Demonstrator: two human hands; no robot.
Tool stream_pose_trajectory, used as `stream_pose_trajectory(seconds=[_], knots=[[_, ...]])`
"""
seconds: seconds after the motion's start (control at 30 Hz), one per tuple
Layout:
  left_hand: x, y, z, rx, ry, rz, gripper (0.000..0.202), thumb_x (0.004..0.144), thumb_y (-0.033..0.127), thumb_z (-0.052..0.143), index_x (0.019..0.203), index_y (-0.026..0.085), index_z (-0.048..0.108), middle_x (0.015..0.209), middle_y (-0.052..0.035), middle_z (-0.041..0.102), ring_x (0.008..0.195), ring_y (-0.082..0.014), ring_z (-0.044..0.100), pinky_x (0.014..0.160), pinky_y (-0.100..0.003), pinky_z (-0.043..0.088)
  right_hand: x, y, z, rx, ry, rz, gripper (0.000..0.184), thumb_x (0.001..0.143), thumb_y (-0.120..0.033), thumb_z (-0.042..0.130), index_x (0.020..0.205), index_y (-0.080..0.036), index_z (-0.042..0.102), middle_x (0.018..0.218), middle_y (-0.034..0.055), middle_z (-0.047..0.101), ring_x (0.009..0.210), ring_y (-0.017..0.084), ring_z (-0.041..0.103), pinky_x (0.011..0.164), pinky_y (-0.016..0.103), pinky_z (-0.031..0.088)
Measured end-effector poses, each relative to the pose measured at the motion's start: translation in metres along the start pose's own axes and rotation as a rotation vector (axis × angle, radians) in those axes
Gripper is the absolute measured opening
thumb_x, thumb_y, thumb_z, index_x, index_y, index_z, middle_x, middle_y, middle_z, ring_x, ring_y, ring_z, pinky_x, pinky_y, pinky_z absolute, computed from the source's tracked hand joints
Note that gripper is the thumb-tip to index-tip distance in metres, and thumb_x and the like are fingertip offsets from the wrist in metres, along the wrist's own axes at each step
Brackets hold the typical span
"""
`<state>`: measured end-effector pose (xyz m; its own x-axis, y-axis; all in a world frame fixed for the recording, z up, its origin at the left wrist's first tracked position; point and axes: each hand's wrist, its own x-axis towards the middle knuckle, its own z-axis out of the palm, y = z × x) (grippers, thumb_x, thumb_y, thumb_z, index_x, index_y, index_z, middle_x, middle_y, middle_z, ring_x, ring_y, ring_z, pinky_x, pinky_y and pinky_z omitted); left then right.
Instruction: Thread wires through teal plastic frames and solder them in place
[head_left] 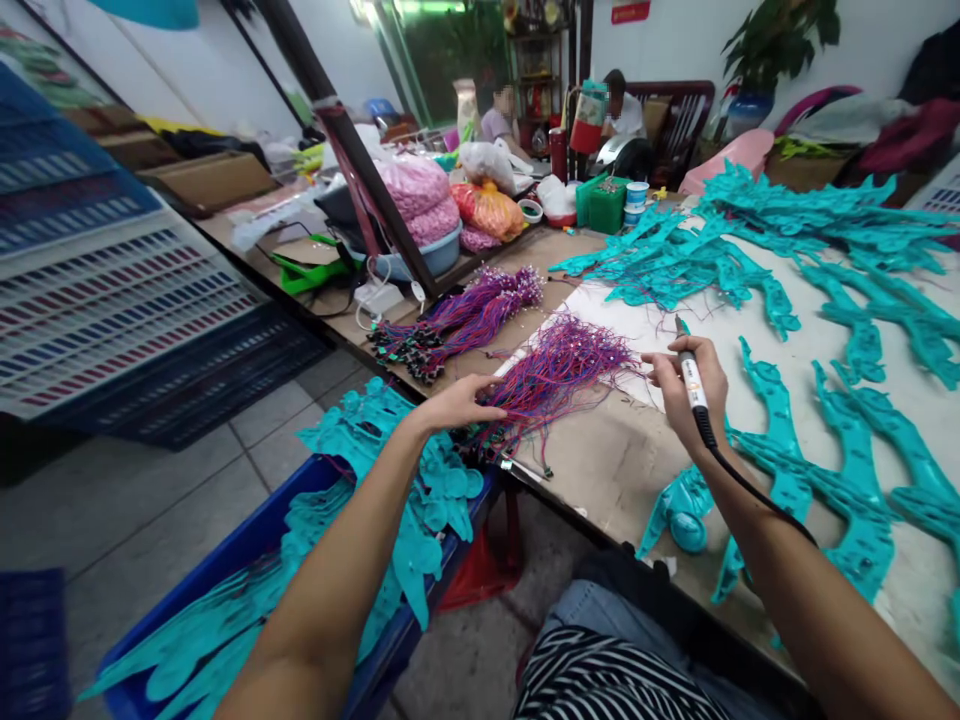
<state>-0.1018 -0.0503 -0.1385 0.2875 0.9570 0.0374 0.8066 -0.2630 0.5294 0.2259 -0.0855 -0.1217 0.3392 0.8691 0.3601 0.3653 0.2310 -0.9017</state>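
My left hand (454, 403) reaches over the table edge and its fingers touch a bundle of red, blue and purple wires (559, 372); the fingertips are pinched into the strands. My right hand (686, 390) is closed round a soldering iron (691, 378), tip pointing up and away, its black cord (742, 482) trailing back along my forearm. Teal plastic parts (780, 445) lie on the white sheet right of that hand.
A second wire bundle (457, 322) lies farther back. A blue crate (247, 560) of teal parts stands on the floor at left. More teal parts (787, 230) pile up at the far right. Bags, a basin and green boxes crowd the back, where other people sit.
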Motion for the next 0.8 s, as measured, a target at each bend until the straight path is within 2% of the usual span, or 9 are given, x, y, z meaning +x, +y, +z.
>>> stream_pose_trajectory(seconds=[0.1, 0.23, 0.37, 0.43, 0.5, 0.57, 0.67, 0.73, 0.8], knots=[[0.03, -0.007, -0.01, 0.054, -0.158, -0.032, 0.059, 0.073, 0.044, 0.064, 0.125, 0.017, 0.063, 0.085, -0.0053, 0.072, 0.074, -0.0213, 0.065, 0.064, -0.027, 0.049, 0.001, 0.006, 0.002, -0.048, -0.022, -0.009, 0.025, 0.079, -0.043, 0.06, 0.093, -0.024, 0.05, 0.083, 0.004, 0.069, 0.07, 0.021, 0.066, 0.066, 0.035, 0.052], [0.069, -0.001, -0.002, 0.346, -0.034, -0.162, 0.048, 0.079, 0.025, 0.055, 0.125, 0.016, 0.064, 0.098, -0.0132, 0.071, 0.09, -0.0279, 0.066, 0.079, -0.034, 0.049, 0.001, 0.016, 0.007, -0.077, -0.039, 0.0, 0.028, 0.08, -0.045, 0.059, 0.096, -0.024, 0.052, 0.08, 0.0038, 0.07, 0.072, 0.022, 0.067, 0.067, 0.036, 0.052], [0.099, 0.011, 0.01, 0.407, 0.006, -0.143, 0.026, 0.074, 0.023, 0.062, 0.096, 0.015, 0.074, 0.11, -0.0198, 0.067, 0.108, -0.0364, 0.059, 0.089, -0.044, 0.046, 0.003, 0.024, 0.009, -0.057, -0.08, 0.015, 0.031, 0.081, -0.049, 0.058, 0.096, -0.023, 0.052, 0.082, 0.0045, 0.072, 0.071, 0.021, 0.068, 0.065, 0.034, 0.053], [0.109, 0.018, 0.001, 0.407, 0.021, -0.119, 0.021, 0.079, 0.025, 0.058, 0.089, 0.014, 0.073, 0.109, -0.0183, 0.067, 0.108, -0.0334, 0.059, 0.09, -0.042, 0.045, 0.005, 0.027, 0.006, -0.064, -0.076, 0.007, 0.032, 0.08, -0.048, 0.059, 0.097, -0.023, 0.052, 0.085, 0.0055, 0.073, 0.072, 0.021, 0.068, 0.065, 0.035, 0.054], [0.112, 0.027, -0.019, 0.371, 0.052, -0.087, 0.025, 0.086, 0.027, 0.05, 0.095, 0.013, 0.069, 0.102, -0.0142, 0.069, 0.097, -0.0264, 0.062, 0.086, -0.036, 0.046, 0.008, 0.029, 0.001, -0.072, -0.052, 0.005, 0.032, 0.079, -0.048, 0.059, 0.097, -0.022, 0.052, 0.085, 0.006, 0.073, 0.071, 0.021, 0.068, 0.065, 0.035, 0.055], [0.103, 0.04, -0.045, 0.307, 0.14, -0.022, 0.027, 0.089, 0.03, 0.047, 0.099, 0.013, 0.065, 0.092, -0.0094, 0.07, 0.083, -0.0205, 0.062, 0.078, -0.031, 0.046, 0.012, 0.03, -0.005, -0.065, -0.025, 0.012, 0.032, 0.078, -0.047, 0.06, 0.096, -0.022, 0.052, 0.083, 0.0057, 0.073, 0.069, 0.021, 0.068, 0.064, 0.035, 0.055], [0.065, 0.059, -0.072, 0.26, 0.257, 0.125, 0.026, 0.088, 0.036, 0.049, 0.096, 0.015, 0.063, 0.084, -0.0047, 0.068, 0.074, -0.0168, 0.059, 0.072, -0.028, 0.044, 0.015, 0.03, -0.009, -0.046, -0.004, 0.019, 0.032, 0.078, -0.046, 0.061, 0.096, -0.022, 0.052, 0.082, 0.0053, 0.073, 0.068, 0.021, 0.068, 0.062, 0.035, 0.055], [0.028, 0.064, -0.072, 0.274, 0.11, 0.167, 0.026, 0.089, 0.038, 0.048, 0.092, 0.017, 0.063, 0.078, -0.0032, 0.067, 0.07, -0.0159, 0.059, 0.07, -0.027, 0.044, 0.015, 0.03, -0.011, -0.05, 0.002, 0.02, 0.032, 0.078, -0.046, 0.062, 0.096, -0.022, 0.052, 0.083, 0.0051, 0.073, 0.068, 0.021, 0.068, 0.062, 0.035, 0.055], [-0.007, 0.057, -0.059, 0.267, -0.206, 0.183, 0.025, 0.088, 0.037, 0.049, 0.084, 0.018, 0.065, 0.077, -0.0032, 0.067, 0.071, -0.0165, 0.062, 0.069, -0.027, 0.045, 0.015, 0.032, -0.011, -0.063, 0.001, 0.02, 0.031, 0.079, -0.047, 0.062, 0.096, -0.022, 0.053, 0.083, 0.005, 0.073, 0.068, 0.021, 0.069, 0.063, 0.035, 0.055]])
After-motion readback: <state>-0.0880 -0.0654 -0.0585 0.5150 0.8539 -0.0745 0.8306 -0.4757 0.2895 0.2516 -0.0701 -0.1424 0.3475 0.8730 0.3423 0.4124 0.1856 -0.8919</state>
